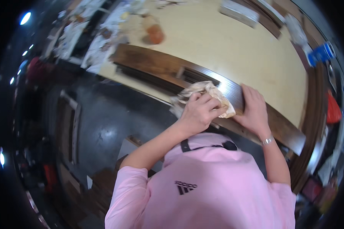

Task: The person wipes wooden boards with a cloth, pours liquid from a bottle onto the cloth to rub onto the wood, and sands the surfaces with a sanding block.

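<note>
A long, dark brown wooden board lies aslant along the near edge of the pale yellow table. My left hand is closed on a crumpled, stained beige cloth, which rests against the board near its middle. To the right of the cloth, my right hand grips the board, fingers over its top and thumb at the near side. Part of the board is hidden under the cloth and both hands. Light glares off its glossy surface between them.
A bottle with orange liquid stands at the table's far left. White wrapped packs lie at the back. Dark brown wooden strips, a blue container and a red bag are at the right. Grey floor shows at left.
</note>
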A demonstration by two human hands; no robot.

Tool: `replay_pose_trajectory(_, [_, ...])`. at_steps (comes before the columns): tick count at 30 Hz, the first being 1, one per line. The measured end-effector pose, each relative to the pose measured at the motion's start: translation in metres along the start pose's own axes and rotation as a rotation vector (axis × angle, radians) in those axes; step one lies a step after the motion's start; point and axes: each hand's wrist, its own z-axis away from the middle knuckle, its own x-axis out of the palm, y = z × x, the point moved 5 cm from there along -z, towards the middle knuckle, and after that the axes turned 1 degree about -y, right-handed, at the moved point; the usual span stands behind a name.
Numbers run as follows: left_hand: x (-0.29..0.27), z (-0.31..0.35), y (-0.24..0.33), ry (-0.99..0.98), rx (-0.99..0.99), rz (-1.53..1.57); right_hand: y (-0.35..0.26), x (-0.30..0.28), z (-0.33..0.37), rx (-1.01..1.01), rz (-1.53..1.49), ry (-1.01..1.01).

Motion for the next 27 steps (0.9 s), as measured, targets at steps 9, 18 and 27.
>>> replay_pose_trajectory(9, [-0.110, 0.026, -0.116, 0.273, -0.344, -0.218, 0.004, 0.013, 0.018, 0.082, 0.054, -0.025])
replay_pose_trajectory(18, [-0.029, 0.010, -0.141, -0.076, -0.254, -0.097, 0.005, 0.013, 0.012, 0.057, 0.038, 0.010])
replay_pose_trajectory(27, [-0.087, 0.031, -0.258, -0.028, -0.490, -0.584, 0.011, 0.018, 0.017, 0.088, 0.009, -0.018])
